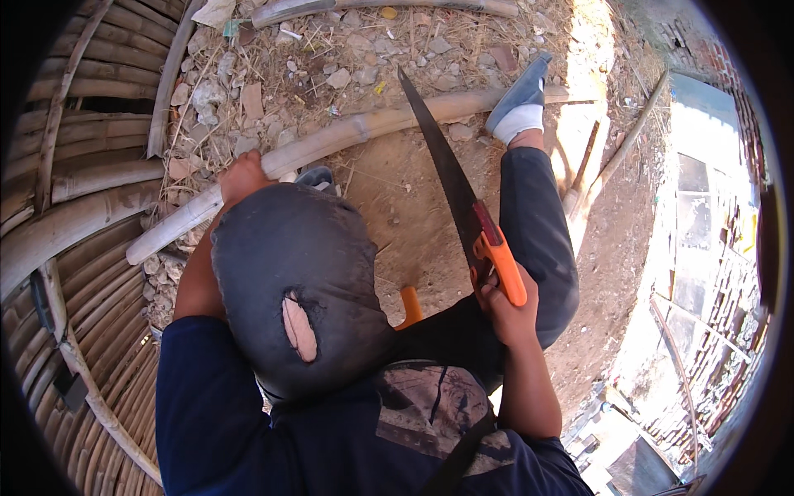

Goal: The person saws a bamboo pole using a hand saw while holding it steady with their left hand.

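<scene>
My right hand (511,307) is closed around the orange handle of a hand saw (447,165). The dark, tapering blade points up and away, its tip overlapping the bamboo pole in view; I cannot tell whether they touch. A long, pale bamboo pole (331,139) lies across the ground in front of me, curved by the lens. Near its left end, my left hand (242,176) grips it, fingers partly hidden. My right foot in a grey-blue shoe (521,89) rests on or against the pole toward its right end. My bent left knee (285,248), in torn dark trousers, covers part of my left forearm.
Bamboo slats (91,248) form a wall-like structure on the left. Stones and broken tile (253,99) litter the ground beyond the pole. Another bamboo length (380,4) lies at the far edge. An orange curved piece (409,307) shows between my legs. Brickwork (719,347) stands right.
</scene>
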Available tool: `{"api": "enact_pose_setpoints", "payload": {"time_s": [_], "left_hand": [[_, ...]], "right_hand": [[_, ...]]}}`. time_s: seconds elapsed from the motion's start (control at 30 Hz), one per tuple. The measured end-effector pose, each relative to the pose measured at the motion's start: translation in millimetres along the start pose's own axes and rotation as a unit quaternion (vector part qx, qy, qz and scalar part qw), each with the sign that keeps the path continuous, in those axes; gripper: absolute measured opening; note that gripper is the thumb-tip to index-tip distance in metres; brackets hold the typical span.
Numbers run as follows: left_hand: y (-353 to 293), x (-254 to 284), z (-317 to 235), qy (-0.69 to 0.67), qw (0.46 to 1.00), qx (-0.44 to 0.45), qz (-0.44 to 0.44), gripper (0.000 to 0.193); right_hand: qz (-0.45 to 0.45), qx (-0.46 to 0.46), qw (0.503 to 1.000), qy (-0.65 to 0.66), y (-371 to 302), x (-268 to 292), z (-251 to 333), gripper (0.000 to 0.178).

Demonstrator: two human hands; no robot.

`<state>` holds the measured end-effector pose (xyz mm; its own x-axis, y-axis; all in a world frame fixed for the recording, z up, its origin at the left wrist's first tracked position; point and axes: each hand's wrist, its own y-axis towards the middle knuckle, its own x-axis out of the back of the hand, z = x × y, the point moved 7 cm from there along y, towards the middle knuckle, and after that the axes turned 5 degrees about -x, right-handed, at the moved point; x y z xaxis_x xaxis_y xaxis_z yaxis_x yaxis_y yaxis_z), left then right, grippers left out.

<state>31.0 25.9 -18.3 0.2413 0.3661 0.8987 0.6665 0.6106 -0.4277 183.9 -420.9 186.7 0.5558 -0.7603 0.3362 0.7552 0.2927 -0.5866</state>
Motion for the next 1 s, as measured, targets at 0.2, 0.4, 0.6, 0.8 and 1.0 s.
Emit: {"api": "enact_pose_setpoints", "payload": {"time_s": [0.2, 0.4, 0.6, 0.8, 1.0], "left_hand": [[9.3, 4.6, -6.9, -0.039, 0.996, -0.055, 0.052, 0.060], [17.8, 9.2, -11.0, -0.065, 0.996, -0.047, 0.050, 0.053], [16.9, 12.3, -6.2, -0.064, 0.995, -0.031, 0.063, 0.057], [7.4, -1.3, -16.6, -0.031, 0.996, -0.022, 0.085, 0.062], [11.9, -1.2, -0.4, -0.013, 0.998, -0.007, 0.057, 0.060]], "right_hand": [[0.025, 0.005, 0.999, 0.033, -18.0, 15.5, -6.2, 0.013], [0.041, 0.000, 0.998, 0.037, -5.8, 11.5, 8.6, 0.014], [0.030, -0.017, 0.999, -0.010, -27.3, 22.4, 4.2, 0.013], [0.052, 0.013, 0.998, -0.021, 3.0, 2.8, -16.7, 0.010], [0.014, -0.001, 1.000, 0.008, -11.7, 15.0, 14.1, 0.008]]}}
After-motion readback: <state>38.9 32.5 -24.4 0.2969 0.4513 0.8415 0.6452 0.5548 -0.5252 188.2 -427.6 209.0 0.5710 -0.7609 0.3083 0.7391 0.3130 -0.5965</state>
